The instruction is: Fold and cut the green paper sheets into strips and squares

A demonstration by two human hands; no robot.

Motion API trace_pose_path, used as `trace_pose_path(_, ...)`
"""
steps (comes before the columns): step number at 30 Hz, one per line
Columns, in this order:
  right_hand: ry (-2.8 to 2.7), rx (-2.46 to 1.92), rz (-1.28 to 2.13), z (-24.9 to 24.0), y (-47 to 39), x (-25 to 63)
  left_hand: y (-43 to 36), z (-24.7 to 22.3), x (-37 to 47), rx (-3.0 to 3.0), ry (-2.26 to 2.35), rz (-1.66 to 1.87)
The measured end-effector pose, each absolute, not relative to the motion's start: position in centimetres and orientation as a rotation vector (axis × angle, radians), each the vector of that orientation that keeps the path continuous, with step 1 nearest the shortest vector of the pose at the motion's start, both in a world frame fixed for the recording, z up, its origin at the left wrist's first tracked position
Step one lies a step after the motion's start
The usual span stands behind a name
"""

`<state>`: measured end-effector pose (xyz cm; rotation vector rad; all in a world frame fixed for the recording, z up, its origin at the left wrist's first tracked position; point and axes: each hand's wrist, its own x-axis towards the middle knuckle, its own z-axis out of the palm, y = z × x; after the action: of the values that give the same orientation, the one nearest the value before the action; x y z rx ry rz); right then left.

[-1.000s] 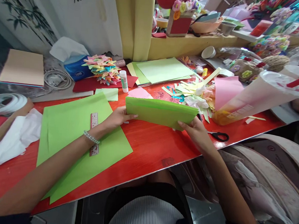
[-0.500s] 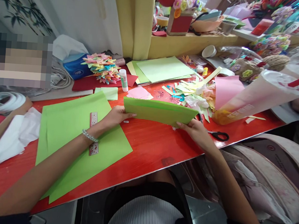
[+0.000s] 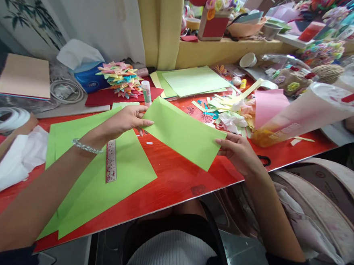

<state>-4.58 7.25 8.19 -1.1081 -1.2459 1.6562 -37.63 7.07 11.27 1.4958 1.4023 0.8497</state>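
Note:
A green paper piece [image 3: 184, 135] is held up over the red table, tilted down to the right. My left hand [image 3: 133, 119] pinches its left edge between thumb and fingers. At the right end, my right hand [image 3: 235, 149] grips the edge, thumb on top. Large green sheets [image 3: 124, 193] lie under my left forearm, with a patterned ruler [image 3: 111, 162] on them. Just behind my left hand stands a glue stick [image 3: 146, 93]. Scissors [image 3: 264, 160] lie mostly hidden behind my right hand.
Paper scraps [image 3: 227, 109], a pink sheet [image 3: 271, 111] and a large plastic cup [image 3: 305, 113] with a red straw are at the right. Light green sheets [image 3: 195, 81] and a colourful paper bundle [image 3: 120, 80] lie at the back. The red table's [image 3: 176, 189] front edge runs diagonally.
The green piece has turned from nearly edge-on to show its broad face. My left hand has moved up and slightly left; my right hand has shifted slightly right.

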Motion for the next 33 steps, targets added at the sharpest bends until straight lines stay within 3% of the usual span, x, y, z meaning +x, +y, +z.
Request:
trace_pose_path(8,-1.477,-1.251,1.880,8.9,8.7,-6.1,7.0,11.8,-38.6,1.565,1.427,0.566)
trace_pose_path(15,-1.615,-1.043,2.102,7.6,8.1,-9.4,7.4,11.6,-39.1,1.606,1.361,0.598)
trace_pose_path(25,-1.456,-1.085,1.982,6.4,6.9,-10.4,6.5,10.5,-38.3,1.467,1.436,1.067)
trace_pose_path(33,-1.525,-0.969,1.941,5.5,7.0,-10.1,6.1,10.3,-38.1,1.446,1.397,1.183)
